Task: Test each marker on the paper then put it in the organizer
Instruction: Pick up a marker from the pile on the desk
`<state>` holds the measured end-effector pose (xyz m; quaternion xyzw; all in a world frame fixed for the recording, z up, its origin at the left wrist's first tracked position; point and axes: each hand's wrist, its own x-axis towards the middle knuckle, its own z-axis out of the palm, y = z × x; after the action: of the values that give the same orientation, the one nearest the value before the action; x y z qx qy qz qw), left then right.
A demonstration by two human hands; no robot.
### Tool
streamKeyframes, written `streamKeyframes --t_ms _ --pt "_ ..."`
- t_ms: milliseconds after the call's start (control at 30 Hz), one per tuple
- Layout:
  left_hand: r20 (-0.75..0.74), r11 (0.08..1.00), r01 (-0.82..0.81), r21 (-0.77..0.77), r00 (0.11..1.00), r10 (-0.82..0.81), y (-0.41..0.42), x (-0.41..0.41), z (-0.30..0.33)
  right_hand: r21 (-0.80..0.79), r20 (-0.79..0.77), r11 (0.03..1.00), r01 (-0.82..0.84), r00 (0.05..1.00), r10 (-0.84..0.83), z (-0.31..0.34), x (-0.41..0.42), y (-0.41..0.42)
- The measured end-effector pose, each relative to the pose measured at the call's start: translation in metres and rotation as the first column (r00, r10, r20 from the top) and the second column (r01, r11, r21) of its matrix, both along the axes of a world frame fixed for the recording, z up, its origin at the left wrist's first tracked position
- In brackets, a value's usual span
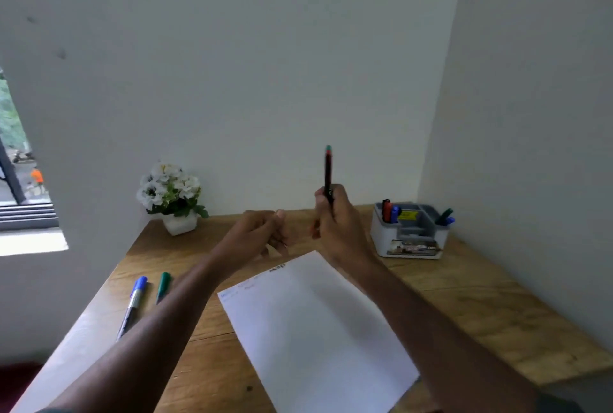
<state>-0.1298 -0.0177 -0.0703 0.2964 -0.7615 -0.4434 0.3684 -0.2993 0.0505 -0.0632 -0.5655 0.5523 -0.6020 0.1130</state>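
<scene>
Above the paper [318, 323], the right hand [335, 216] grips a marker [328, 173] upright, fingers clamped on it. Left hand [255, 236] sits just beside, fingers curled together, holding nothing I can see.

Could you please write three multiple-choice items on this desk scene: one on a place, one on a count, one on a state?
1. Where does the organizer stand?
A. At the desk's far right corner
B. Beside the flower pot
C. On the paper

2. How many markers lie loose on the desk left of the paper?
A. None
B. Two
C. Five

3. How does the right hand hold its marker?
A. Flat on the paper
B. Upright, above the desk
C. Inside the organizer

Answers:
1. A: it sits near the right wall.
2. B: a blue marker and a green marker lie there.
3. B: the marker points up from the closed grip, clear of the paper.
</scene>
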Motion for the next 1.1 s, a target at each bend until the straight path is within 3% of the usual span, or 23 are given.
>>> streamKeyframes --t_ms 67,133,233,300,433,567,800,1000,1100 --pt "0.054 0.998 0.032 -0.05 0.998 -0.029 0.002 -0.028 0.01 -0.066 -0.189 0.982 0.179 0.964 -0.189 0.016 -0.032 0.012" --pt "0.147 0.994 0.064 -0.094 0.988 -0.049 0.003 -0.058 0.016 -0.033 -0.363 0.952 0.305 0.884 -0.296 0.032 -0.071 0.022" --pt "0.26 0.979 0.131 -0.156 0.962 -0.087 0.004 -0.102 0.022 0.142 -0.564 0.864 0.483 0.757 -0.331 0.054 -0.132 0.041" --pt "0.319 0.964 0.171 -0.204 0.942 -0.099 0.007 -0.127 0.027 0.163 -0.662 0.794 0.586 0.661 -0.352 0.068 -0.168 0.055" --pt "0.38 0.938 0.221 -0.266 0.919 -0.109 0.014 -0.161 0.036 0.184 -0.693 0.73 0.658 0.613 -0.378 0.081 -0.217 0.068" --pt "0.428 0.929 0.245 -0.276 0.897 -0.11 0.011 -0.172 0.034 0.26 -0.766 0.701 0.664 0.584 -0.27 0.081 -0.229 0.066" --pt "0.451 0.93 0.234 -0.283 0.889 -0.086 0.009 -0.164 0.031 0.313 -0.742 0.722 0.617 0.633 -0.219 0.069 -0.228 0.05" --pt "0.423 0.93 0.203 -0.308 0.904 -0.057 0.002 -0.14 0.035 0.208 -0.715 0.735 0.646 0.613 -0.337 0.074 -0.207 0.051" --pt "0.407 0.922 0.169 -0.348 0.913 -0.014 0.001 -0.121 0.038 0.139 -0.692 0.806 0.576 0.639 -0.337 0.077 -0.174 0.051"
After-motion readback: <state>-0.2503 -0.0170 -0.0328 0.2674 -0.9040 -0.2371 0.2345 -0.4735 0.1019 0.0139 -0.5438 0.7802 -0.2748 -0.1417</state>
